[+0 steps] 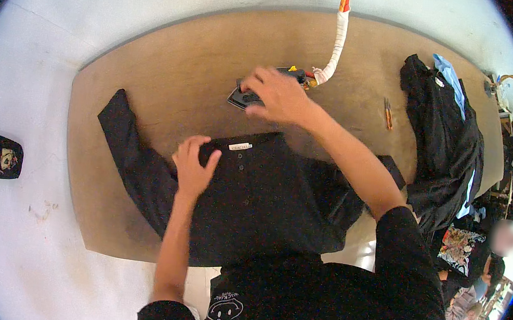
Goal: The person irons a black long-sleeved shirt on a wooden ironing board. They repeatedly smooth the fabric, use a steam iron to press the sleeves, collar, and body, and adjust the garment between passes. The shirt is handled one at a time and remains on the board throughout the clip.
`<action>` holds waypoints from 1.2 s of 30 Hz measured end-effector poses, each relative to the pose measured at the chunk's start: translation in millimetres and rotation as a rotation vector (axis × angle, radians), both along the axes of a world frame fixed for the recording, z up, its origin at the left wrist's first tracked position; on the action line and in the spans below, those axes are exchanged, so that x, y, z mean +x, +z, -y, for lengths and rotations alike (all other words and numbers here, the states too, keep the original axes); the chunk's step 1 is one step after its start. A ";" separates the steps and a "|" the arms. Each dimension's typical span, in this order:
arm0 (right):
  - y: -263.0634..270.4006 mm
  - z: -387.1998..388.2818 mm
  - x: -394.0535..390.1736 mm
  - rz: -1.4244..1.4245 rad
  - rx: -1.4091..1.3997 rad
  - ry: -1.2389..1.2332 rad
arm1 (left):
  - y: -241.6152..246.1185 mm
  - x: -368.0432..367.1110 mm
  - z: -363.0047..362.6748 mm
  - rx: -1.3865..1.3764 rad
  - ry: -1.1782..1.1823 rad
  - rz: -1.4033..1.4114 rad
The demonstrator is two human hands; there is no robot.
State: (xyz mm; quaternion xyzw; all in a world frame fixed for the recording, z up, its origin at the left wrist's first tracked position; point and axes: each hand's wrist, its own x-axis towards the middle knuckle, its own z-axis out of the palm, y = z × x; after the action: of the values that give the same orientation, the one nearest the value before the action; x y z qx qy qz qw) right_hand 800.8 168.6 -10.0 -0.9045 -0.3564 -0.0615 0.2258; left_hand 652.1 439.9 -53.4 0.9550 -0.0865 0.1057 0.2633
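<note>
A black long-sleeved garment [262, 193] with a buttoned placket and a white neck label lies spread on a brown table [192, 55]. My left hand [196, 160] rests at the left side of its neckline, thumb and fingers apart. Beyond the collar sits an electric iron [244, 97] with a wrapped cord. My right hand [275, 96] is over the iron, fingers spread and somewhat blurred; whether it touches the handle I cannot tell. The hand hides much of the iron.
Thread snips [388, 114] lie right of the iron. A pile of black garments [437, 132] with a light blue cloth [452, 80] covers the table's right side. The white-wrapped cord [338, 42] comes down from above. Another person [472, 248] is at the far right.
</note>
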 end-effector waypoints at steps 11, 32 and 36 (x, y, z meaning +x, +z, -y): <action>40.7 -59.8 -31.6 -0.376 -0.332 0.131 | -18.1 -174.9 69.4 -0.017 -0.027 -0.140; 15.6 -103.8 -252.8 -0.695 -0.145 -0.496 | -6.8 -86.4 -4.0 -0.757 -0.190 -0.206; 14.1 -104.0 -301.3 -0.722 -0.134 -0.458 | -41.7 -58.7 8.2 -0.065 -0.496 -0.103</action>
State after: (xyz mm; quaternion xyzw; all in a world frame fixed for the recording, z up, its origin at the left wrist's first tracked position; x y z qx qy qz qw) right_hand 499.4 272.6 4.1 -0.9365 -0.0477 0.2334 0.2572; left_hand 593.4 431.7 -95.1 0.8996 -0.3012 -0.0081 0.3160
